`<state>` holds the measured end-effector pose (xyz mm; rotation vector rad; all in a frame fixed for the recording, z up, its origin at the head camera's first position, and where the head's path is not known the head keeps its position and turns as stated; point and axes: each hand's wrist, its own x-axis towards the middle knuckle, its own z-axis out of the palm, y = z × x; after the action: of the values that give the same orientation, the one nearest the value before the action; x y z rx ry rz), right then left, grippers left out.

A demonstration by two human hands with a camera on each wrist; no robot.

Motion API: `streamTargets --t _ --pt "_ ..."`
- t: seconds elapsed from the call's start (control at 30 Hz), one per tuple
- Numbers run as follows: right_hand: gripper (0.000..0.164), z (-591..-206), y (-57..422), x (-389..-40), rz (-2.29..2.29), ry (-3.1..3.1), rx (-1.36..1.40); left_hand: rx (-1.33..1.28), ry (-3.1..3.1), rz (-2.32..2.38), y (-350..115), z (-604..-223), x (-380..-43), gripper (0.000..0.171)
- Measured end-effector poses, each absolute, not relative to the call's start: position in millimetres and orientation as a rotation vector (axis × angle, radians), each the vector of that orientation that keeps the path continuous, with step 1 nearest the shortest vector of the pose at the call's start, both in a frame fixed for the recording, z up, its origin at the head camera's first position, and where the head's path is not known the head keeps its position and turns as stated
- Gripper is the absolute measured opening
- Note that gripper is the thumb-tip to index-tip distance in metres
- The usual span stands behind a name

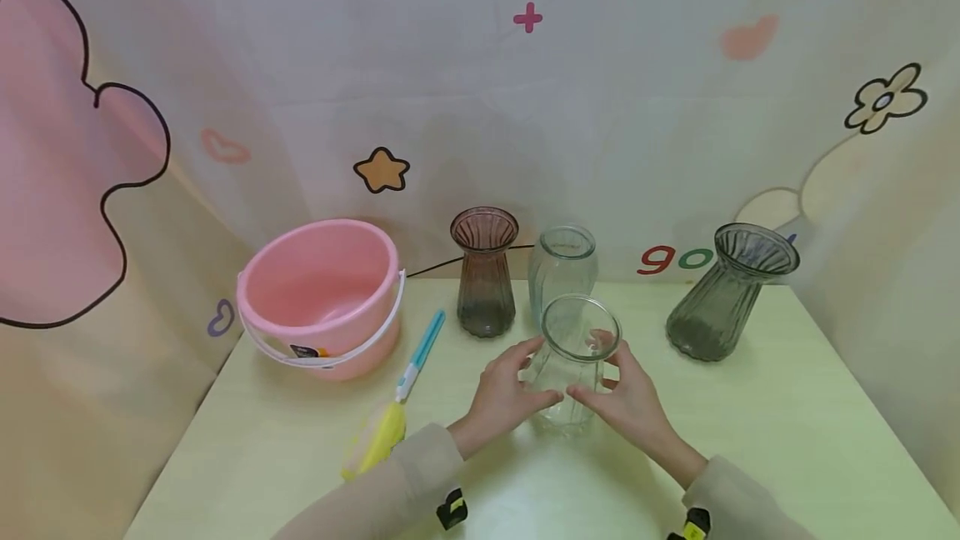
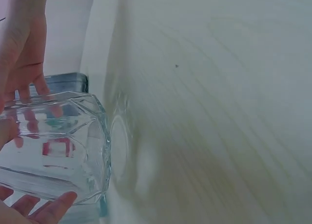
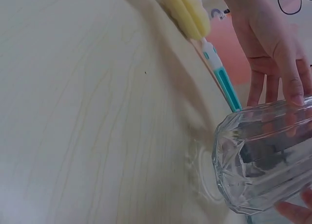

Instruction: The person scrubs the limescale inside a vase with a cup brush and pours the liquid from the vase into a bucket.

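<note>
"Where is the clear, ribbed glass vase (image 1: 562,370)?"

"Right of centre, lower half of the head view, roughly upright, its long axis between the left hand (image 1: 507,390) and right hand (image 1: 633,400); neither is nearer."

"And the grip?"

"Both grasp its sides. Behind stands a bluish, rounded glass vase (image 1: 562,280)."

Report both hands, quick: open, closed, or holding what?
Left hand: holding the nearest clear vase, left side.
Right hand: holding the same vase, right side.

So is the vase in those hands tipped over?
No, upright: the clear vase has its rim facing up, base down toward the table.
</note>
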<state>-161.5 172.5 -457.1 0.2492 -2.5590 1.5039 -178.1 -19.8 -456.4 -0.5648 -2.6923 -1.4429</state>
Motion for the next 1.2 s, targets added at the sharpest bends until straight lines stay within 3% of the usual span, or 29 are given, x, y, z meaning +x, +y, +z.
streamTargets --t 0.47,0.97,1.2 --pt "0.076 -455 123 -165 1.506 -2.589 0.308 -0.464 -2.623 -1.604 -70 -459 -165 0.070" --pt "0.075 -467 119 -158 1.491 -2.595 0.287 -0.433 -2.673 -1.561 -71 -474 -162 0.069" --pt "0.080 -470 120 -158 1.443 -2.609 0.357 -0.567 -2.794 -1.388 -77 -465 -165 0.075"
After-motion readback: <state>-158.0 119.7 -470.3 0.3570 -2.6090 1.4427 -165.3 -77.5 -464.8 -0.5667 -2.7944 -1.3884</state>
